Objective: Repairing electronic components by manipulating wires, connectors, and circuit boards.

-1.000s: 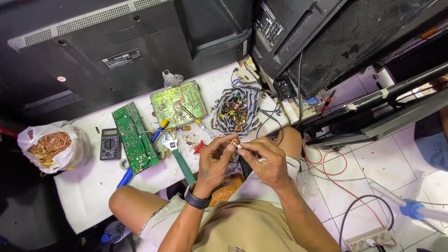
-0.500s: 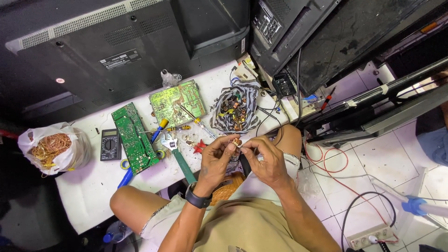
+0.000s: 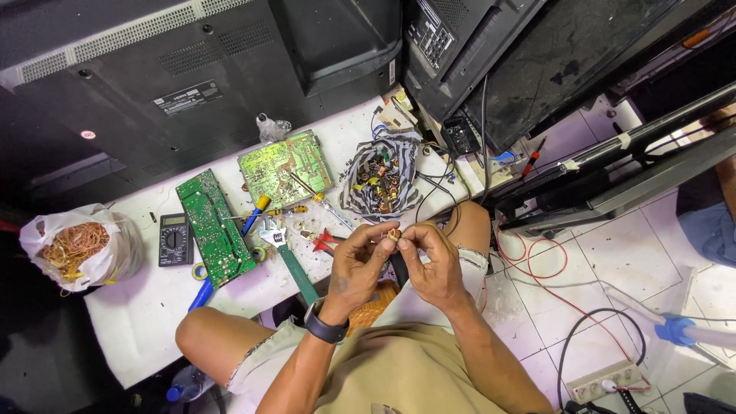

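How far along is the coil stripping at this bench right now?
Done, by the look of it: a white bag holds loose copper wire. In hand: the left hand and right hand pinch a small coil between the fingertips. Left: the striped bag beyond them holds many more small wound parts.

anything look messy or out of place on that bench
Yes. Small bits lie spilled on the white table beside the striped bag of coils, and two bare circuit boards lie askew among loose tools. Both hands pinch one small coil.
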